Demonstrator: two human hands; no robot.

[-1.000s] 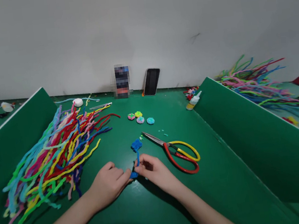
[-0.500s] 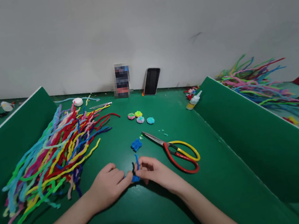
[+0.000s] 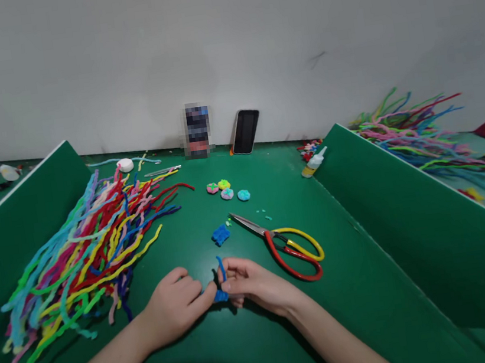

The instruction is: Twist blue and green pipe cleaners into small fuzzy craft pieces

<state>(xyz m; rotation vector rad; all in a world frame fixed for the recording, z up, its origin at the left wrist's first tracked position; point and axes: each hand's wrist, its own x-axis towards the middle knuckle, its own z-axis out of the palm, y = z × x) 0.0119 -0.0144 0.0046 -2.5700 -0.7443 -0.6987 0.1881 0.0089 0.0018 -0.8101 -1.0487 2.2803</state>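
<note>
While one blue square (image 3: 220, 235) lay just beyond, apparently done, the left hand (image 3: 173, 302) and right hand (image 3: 256, 285), close together, pinched a second blue piece (image 3: 221, 296) between them, loose end (image 3: 221, 266) poking up, so that one looked only part done tbh

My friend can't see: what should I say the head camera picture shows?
A left hand and right hand hold a blue fuzzy piece at a green table. Scissors lie to the right, a heap of colourful fuzzy sticks to the left.

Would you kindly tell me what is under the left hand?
By the tip of the left hand, part of a blue fuzzy piece shows; what lies farther beneath the hand is covered.
</note>
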